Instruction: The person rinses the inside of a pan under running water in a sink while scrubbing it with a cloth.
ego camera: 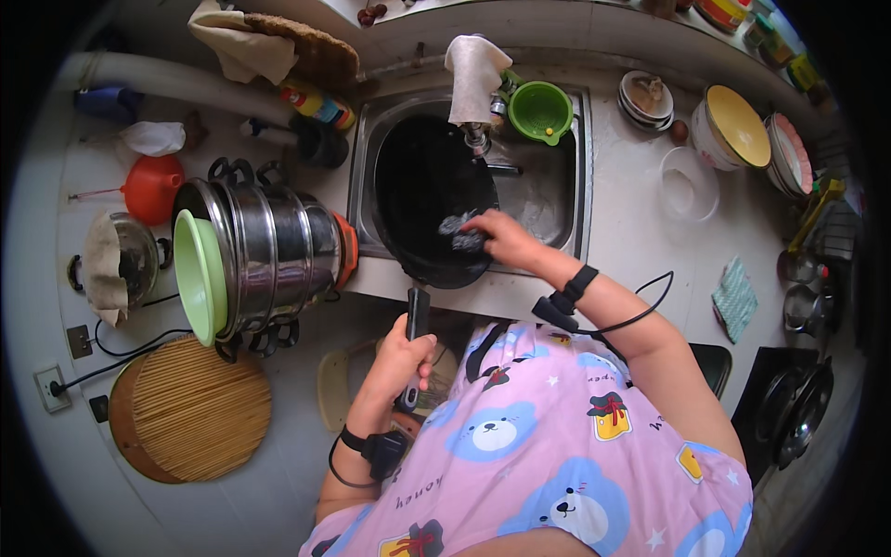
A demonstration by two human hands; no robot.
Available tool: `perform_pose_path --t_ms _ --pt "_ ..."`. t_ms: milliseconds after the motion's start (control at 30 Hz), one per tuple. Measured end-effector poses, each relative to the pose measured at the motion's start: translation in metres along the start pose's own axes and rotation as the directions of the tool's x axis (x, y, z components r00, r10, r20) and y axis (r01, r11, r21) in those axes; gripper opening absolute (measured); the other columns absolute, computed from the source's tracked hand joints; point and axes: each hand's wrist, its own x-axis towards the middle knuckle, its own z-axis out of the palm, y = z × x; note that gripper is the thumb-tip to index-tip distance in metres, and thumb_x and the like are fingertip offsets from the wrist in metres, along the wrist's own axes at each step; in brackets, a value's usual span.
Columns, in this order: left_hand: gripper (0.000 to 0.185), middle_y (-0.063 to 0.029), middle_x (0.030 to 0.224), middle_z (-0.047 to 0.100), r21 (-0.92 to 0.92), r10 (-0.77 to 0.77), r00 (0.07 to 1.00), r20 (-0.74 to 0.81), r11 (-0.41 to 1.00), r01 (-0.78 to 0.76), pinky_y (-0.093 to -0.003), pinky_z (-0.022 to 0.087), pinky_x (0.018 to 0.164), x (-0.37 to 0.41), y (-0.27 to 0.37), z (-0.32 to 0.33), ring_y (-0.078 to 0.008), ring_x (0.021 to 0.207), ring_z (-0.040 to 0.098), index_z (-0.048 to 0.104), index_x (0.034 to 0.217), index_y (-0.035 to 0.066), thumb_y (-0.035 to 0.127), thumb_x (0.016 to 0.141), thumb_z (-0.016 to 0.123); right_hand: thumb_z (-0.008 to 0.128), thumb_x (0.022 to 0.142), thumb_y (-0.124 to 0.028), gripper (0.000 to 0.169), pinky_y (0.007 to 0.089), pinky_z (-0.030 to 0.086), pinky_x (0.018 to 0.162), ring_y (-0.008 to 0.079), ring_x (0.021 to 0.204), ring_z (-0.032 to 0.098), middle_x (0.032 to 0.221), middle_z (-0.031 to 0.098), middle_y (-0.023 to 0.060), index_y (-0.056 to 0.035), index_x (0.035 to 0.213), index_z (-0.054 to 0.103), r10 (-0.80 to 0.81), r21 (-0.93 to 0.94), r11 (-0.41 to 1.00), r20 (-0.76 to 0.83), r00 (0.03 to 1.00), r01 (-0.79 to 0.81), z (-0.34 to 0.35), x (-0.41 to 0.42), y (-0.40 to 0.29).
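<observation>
A black wok rests tilted in the stainless-steel sink, its near rim over the front edge. My left hand is wrapped around the wok's long black handle, in front of the counter. Inside the wok, at its right side, my right hand presses a silvery mesh scourer with its fingers. Part of the scourer is blurred. The faucet, draped with a whitish cloth, stands over the wok's far right rim.
A green strainer sits at the sink's back right corner. To the left rise a stacked metal steamer and a light green basin. Bowls, a clear plastic bowl and a folded cloth occupy the right counter.
</observation>
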Motion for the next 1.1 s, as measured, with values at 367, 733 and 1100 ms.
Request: perform_pose_path --t_ms 367,733,1100 --pt "0.025 -0.0019 0.066 0.048 -0.015 -0.044 0.999 -0.011 0.999 0.044 -0.0259 0.042 0.038 -0.008 -0.002 0.003 -0.0089 0.048 0.047 0.042 0.109 0.006 0.009 0.090 0.057 0.057 0.081 -0.004 0.033 0.0421 0.051 0.088 0.0348 0.103 0.057 0.107 0.059 0.0148 -0.0109 0.112 0.066 0.080 -0.620 0.784 0.162 0.984 0.038 0.028 0.015 0.069" --pt "0.027 -0.0027 0.072 0.049 -0.282 -0.081 0.990 0.117 0.953 0.111 -0.0244 0.040 0.038 -0.006 -0.007 -0.020 -0.0079 0.048 0.046 0.043 0.113 0.007 0.007 0.089 0.058 0.049 0.073 0.010 0.053 0.0428 0.045 0.091 0.0371 0.101 0.056 0.102 0.058 0.0200 -0.0053 0.124 0.057 0.038 -0.314 0.938 -0.335 0.942 -0.149 -0.083 0.049 0.073" --pt "0.044 -0.0013 0.070 0.046 -0.589 -0.057 0.935 0.351 0.763 0.267 -0.0223 0.035 0.038 0.003 -0.044 -0.025 -0.0066 0.047 0.041 0.044 0.138 0.008 0.008 0.094 0.052 0.056 0.077 0.005 0.062 0.0324 0.049 0.082 0.0218 0.092 0.062 0.102 0.065 0.0142 -0.0047 0.138 0.045 0.257 0.171 0.960 -0.221 0.941 -0.222 -0.107 0.137 0.049"
